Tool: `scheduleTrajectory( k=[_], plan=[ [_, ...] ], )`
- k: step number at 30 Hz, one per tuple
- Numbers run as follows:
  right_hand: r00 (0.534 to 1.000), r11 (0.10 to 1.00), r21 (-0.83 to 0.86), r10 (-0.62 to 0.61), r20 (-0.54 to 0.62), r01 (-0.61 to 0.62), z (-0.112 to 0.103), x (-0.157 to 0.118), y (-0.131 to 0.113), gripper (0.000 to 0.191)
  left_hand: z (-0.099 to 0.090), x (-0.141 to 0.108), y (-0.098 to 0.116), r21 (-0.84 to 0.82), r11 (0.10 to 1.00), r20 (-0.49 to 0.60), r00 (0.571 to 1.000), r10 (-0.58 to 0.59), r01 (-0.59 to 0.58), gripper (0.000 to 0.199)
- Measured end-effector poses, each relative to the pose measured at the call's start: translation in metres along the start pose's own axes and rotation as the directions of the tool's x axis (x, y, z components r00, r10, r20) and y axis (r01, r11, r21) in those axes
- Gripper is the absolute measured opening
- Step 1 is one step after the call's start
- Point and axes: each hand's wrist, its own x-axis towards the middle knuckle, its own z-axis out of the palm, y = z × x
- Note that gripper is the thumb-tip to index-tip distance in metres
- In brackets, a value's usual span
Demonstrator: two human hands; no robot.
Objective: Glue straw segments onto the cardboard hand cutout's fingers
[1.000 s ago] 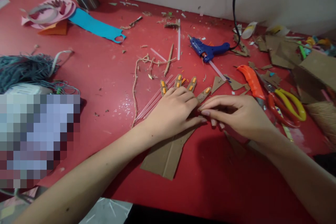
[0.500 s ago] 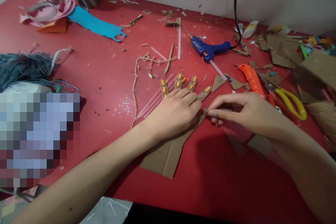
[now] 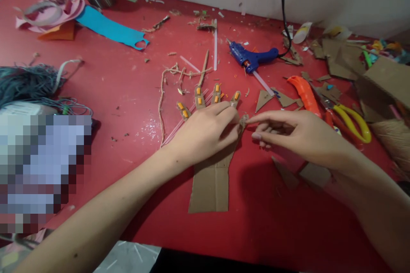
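Observation:
A brown cardboard hand cut-out (image 3: 209,187) lies on the red table, with short orange tube pieces (image 3: 198,96) on its fingers. My left hand (image 3: 208,130) rests over its palm, fingers curled in and gripping near the cardboard thumb. Most of the palm is hidden beneath it. On the right, my right hand (image 3: 285,132) touches the tip of the cardboard thumb (image 3: 244,119) with its index finger. Its own thumb is held apart from that finger, and nothing shows between them. Thin clear pinkish straws (image 3: 176,131) lie partly under the cut-out.
Behind are a blue glue gun (image 3: 253,56) with its black cord, a glue stick (image 3: 215,45), a pointed wooden stick (image 3: 204,68) and twine (image 3: 161,102). Right: an orange cutter (image 3: 303,91), yellow-handled scissors (image 3: 354,123), cardboard scraps (image 3: 342,59). Left: grey-blue yarn (image 3: 28,83), blue strip (image 3: 112,27).
The cardboard hand has turned counterclockwise, its wrist end swinging right and its fingers left. My right hand's pinch on the cardboard thumb has loosened to a fingertip touch.

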Motion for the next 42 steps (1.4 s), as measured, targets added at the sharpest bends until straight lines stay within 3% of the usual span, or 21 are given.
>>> scheduleTrajectory(
  k=[4, 9, 14, 19, 34, 38, 42],
  plan=[
    [0.998, 0.992, -0.114, -0.06, -0.004, 0.059, 0.006, 0.004, 0.006, 0.036, -0.004, 0.001, 0.0, -0.17, 0.983, 0.006, 0.997, -0.076, 0.076, 0.009],
    [0.994, 0.988, -0.106, -0.111, -0.019, 0.108, 0.017, 0.007, 0.005, 0.031, -0.007, 0.003, 0.003, -0.349, 0.919, 0.025, 0.982, -0.188, 0.185, 0.009],
    [0.988, 0.983, -0.121, -0.143, -0.056, 0.136, 0.024, 0.009, 0.004, 0.027, -0.009, 0.005, 0.006, -0.619, 0.742, 0.106, 0.963, -0.248, 0.259, 0.008],
    [0.978, 0.957, -0.235, -0.194, -0.078, 0.171, 0.027, 0.01, 0.003, 0.017, -0.018, 0.006, 0.006, -0.708, 0.628, 0.219, 0.946, -0.24, 0.323, 0.009],
    [0.946, 0.882, -0.38, -0.32, -0.051, 0.278, 0.03, 0.007, 0.006, 0.016, -0.029, 0.008, -0.002, -0.614, 0.731, 0.074, 0.943, -0.324, 0.299, 0.011],
    [0.958, 0.928, -0.283, -0.276, -0.079, 0.244, 0.029, 0.004, 0.0, 0.017, -0.025, 0.007, -0.001, -0.58, 0.764, 0.079, 0.952, -0.295, 0.284, 0.011],
    [0.976, 0.991, -0.012, -0.132, -0.175, 0.132, 0.024, 0.003, -0.006, 0.022, -0.023, 0.005, 0.001, -0.538, 0.809, 0.033, 0.965, -0.26, 0.236, 0.01]
  ],
)
